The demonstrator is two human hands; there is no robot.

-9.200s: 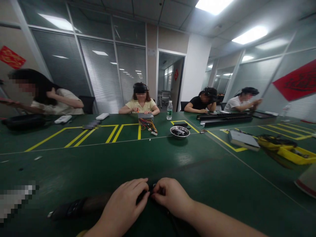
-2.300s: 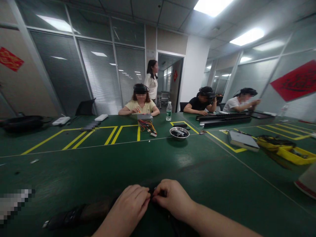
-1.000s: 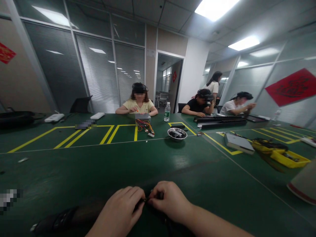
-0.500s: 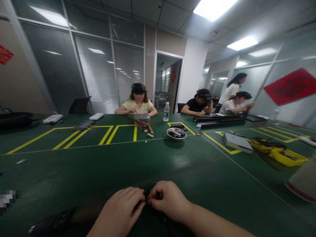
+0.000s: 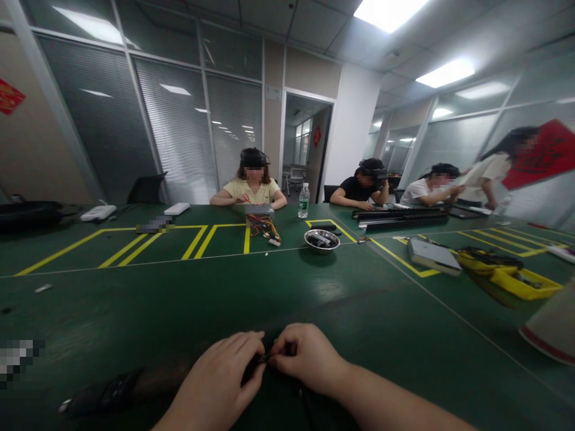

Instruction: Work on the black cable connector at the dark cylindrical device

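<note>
Fingertips of my left hand and my right hand meet above the near part of the green table. Pinched between them is a small dark piece, too small and shaded to name. Both hands are closed on it, thumbs against forefingers. A thin dark cord shows below my right wrist, and I cannot tell whether it joins the piece. Left of my left hand lies a black tubular object with a pale tip, partly behind my wrist.
A metal bowl of dark parts stands mid-table, with a water bottle behind. Bundled coloured wires lie near a person opposite. At right are a grey box, a yellow tray and a pale round container.
My hands stay almost where they were, still pinching the small dark piece, with a slight shift of the fingers. A standing person at the back has moved to the right.
</note>
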